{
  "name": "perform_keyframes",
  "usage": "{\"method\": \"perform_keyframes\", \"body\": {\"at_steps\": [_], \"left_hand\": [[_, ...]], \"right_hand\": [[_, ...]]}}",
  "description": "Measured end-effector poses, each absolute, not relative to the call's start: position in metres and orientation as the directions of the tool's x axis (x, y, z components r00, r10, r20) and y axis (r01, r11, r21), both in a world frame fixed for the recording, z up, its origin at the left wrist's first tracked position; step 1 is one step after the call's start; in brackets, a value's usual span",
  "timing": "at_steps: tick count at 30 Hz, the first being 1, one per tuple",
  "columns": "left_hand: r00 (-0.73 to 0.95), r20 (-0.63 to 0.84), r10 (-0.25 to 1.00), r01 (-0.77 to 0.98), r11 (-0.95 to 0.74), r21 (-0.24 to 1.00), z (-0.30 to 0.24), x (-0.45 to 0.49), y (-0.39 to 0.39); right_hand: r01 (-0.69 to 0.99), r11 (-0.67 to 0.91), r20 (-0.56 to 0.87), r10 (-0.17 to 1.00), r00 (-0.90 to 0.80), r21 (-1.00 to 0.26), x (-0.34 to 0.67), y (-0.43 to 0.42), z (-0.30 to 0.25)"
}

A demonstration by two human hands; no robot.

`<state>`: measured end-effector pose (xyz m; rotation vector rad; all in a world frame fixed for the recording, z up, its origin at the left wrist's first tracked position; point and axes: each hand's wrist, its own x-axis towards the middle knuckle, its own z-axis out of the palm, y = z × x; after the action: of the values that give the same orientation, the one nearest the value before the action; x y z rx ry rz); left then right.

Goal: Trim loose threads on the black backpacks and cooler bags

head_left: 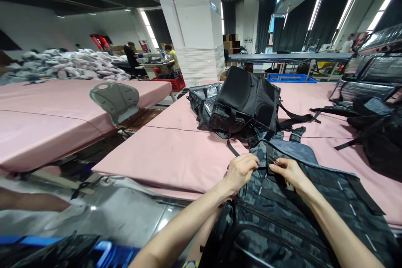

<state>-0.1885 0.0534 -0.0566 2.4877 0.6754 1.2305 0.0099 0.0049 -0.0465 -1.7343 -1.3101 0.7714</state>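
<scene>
A dark camouflage backpack (282,209) lies in front of me, spread over the near edge of the pink table. My left hand (243,171) is closed, pinching the fabric near a black strap at the bag's far corner. Just right of it, my right hand (289,171) is closed too, with its thumb by the black strap (269,157). A small, dark, pointed tool (276,161) sticks out of its fingertips; most of it is hidden in the hand. Beyond both hands rests a second black backpack (238,96) with silver lining showing.
The pink table (176,155) extends to the left and back. More black bags (383,138) lie at the right. A grey chair (116,98) stands left, by another pink table (56,121). A blue crate (109,255) sits low left; a person's arm (31,199) shows above it.
</scene>
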Motion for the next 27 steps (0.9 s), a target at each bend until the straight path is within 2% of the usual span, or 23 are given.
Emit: {"method": "perform_keyframes", "body": {"at_steps": [2, 4, 6, 8, 11, 17, 23, 27], "left_hand": [[0.549, 0.495, 0.674, 0.299, -0.711, 0.637, -0.047, -0.186, 0.059], [0.547, 0.249, 0.8, 0.31, -0.469, 0.827, -0.036, -0.181, 0.066], [0.55, 0.036, 0.835, 0.262, -0.213, 0.941, -0.028, -0.177, 0.074], [0.551, -0.08, 0.831, 0.192, -0.032, 0.981, -0.023, -0.174, 0.078], [0.52, -0.12, 0.846, 0.113, 0.071, 0.991, -0.02, -0.174, 0.078], [0.498, -0.139, 0.856, 0.082, 0.114, 0.99, -0.02, -0.174, 0.075], [0.486, -0.096, 0.869, 0.065, 0.074, 0.995, -0.027, -0.174, 0.075], [0.572, -0.037, 0.819, 0.011, 0.038, 0.999, -0.031, -0.179, 0.071]], "right_hand": [[0.37, -0.13, -0.037, 0.968, 0.249, -0.92, 0.01, 0.004, -0.042], [0.282, -0.131, -0.064, 0.97, 0.235, -0.95, 0.01, 0.003, -0.037], [0.216, -0.126, -0.076, 0.971, 0.224, -0.968, 0.008, 0.005, -0.033], [0.175, -0.12, -0.08, 0.973, 0.218, -0.977, 0.004, 0.007, -0.03], [0.168, -0.11, -0.073, 0.975, 0.208, -0.98, -0.004, 0.014, -0.026], [0.288, -0.049, 0.004, 0.983, 0.182, -0.957, -0.021, 0.026, -0.026], [0.359, -0.046, 0.034, 0.976, 0.214, -0.932, -0.026, 0.022, -0.031], [0.295, -0.093, -0.015, 0.966, 0.257, -0.951, -0.027, 0.019, -0.03]]}}
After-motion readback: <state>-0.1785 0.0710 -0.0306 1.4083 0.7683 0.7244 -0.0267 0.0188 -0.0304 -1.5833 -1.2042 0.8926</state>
